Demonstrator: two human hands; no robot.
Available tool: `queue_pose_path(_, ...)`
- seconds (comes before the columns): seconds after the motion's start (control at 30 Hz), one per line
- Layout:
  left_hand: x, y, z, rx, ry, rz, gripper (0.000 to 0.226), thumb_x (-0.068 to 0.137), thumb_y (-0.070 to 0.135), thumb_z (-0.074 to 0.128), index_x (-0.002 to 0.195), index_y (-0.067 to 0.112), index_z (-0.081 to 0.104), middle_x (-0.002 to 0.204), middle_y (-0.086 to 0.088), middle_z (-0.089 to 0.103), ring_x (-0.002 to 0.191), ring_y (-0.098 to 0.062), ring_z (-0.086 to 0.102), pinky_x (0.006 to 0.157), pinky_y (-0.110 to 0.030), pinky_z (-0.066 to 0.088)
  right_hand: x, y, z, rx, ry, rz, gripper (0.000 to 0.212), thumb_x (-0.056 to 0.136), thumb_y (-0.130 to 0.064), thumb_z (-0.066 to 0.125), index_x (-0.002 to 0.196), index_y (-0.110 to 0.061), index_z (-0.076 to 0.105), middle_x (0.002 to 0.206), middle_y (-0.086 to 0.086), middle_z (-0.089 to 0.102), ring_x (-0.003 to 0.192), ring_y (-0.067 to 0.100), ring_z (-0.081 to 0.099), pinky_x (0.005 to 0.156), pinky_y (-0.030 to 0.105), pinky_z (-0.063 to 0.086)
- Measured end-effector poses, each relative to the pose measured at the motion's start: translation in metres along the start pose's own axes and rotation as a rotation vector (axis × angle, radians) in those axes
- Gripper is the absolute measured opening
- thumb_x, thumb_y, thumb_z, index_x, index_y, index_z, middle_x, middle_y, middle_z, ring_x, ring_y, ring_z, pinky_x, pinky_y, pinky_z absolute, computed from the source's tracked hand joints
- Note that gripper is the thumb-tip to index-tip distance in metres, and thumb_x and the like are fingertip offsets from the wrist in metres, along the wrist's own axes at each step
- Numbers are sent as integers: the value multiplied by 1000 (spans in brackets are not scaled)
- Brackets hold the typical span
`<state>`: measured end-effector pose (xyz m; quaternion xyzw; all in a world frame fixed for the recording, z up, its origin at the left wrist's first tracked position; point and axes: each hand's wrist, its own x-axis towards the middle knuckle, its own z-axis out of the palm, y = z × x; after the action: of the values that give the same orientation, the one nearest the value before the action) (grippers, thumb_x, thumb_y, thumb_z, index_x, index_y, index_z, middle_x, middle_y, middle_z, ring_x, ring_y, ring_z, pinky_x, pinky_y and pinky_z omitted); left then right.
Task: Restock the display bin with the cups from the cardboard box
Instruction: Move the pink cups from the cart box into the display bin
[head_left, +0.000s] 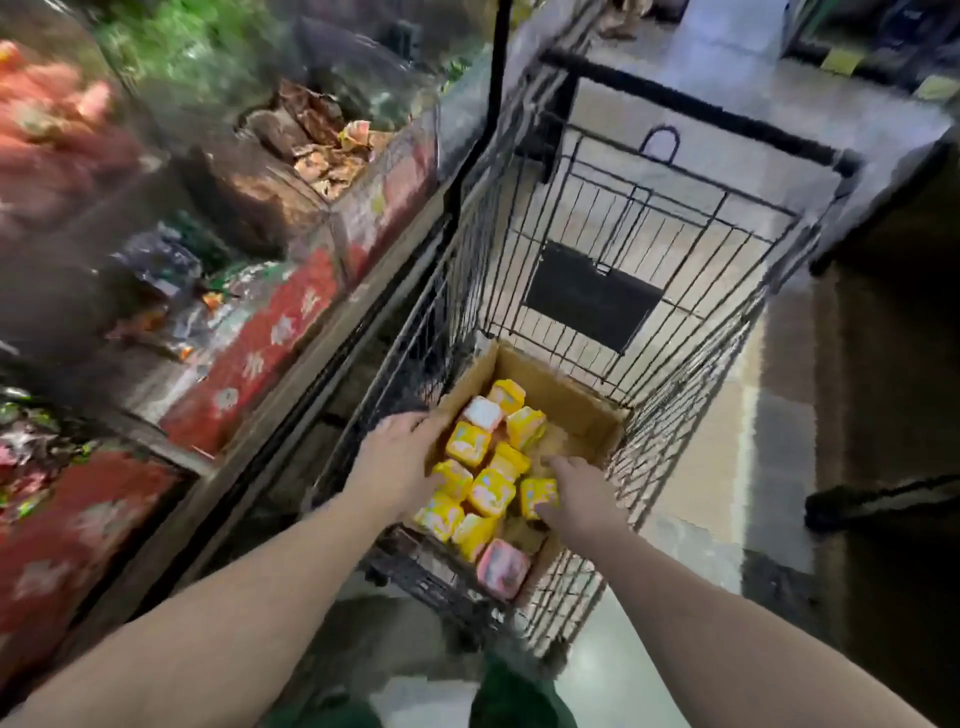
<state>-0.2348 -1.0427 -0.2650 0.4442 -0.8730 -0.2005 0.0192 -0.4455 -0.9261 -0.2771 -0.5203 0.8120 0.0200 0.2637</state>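
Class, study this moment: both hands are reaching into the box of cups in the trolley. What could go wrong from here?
1. The cups lie jumbled in the cardboard box; pulling one out could tip its neighbours.
2. The left hand rests on the box's edge; leaning there might bend the wall.
3. The right hand touches a yellow cup with the fingers hidden; a loose hold could drop it into the trolley.

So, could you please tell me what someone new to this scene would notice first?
Probably the bright yellow cups packed in the open cardboard box, which sits inside a black wire cart. Both hands reach into the box: the left hand at its left edge, the right hand touching a yellow cup. To the left run blurred display bins with red fronts.
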Motion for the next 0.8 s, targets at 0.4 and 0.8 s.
queue_pose_path(0.4, 31, -23, 136, -32, -174, -136, 82, 60, 37, 83, 133, 21, 52, 127, -10, 56, 118, -32, 52, 100, -44, 44, 110, 43, 130, -8, -540, -168, 49, 86, -22, 61, 132, -17, 45, 120, 15, 51, 111, 36, 55, 89, 40, 49)
queue_pose_path(0.8, 44, -36, 174, -115, -269, -135, 82, 66, 34, 82, 139, 20, 47, 137, -12, 49, 127, -32, 42, 106, -41, 33, 142, 45, 156, -102, -821, -208, 35, 91, -21, 60, 126, -17, 60, 127, 9, 59, 117, 28, 54, 94, 31, 44)
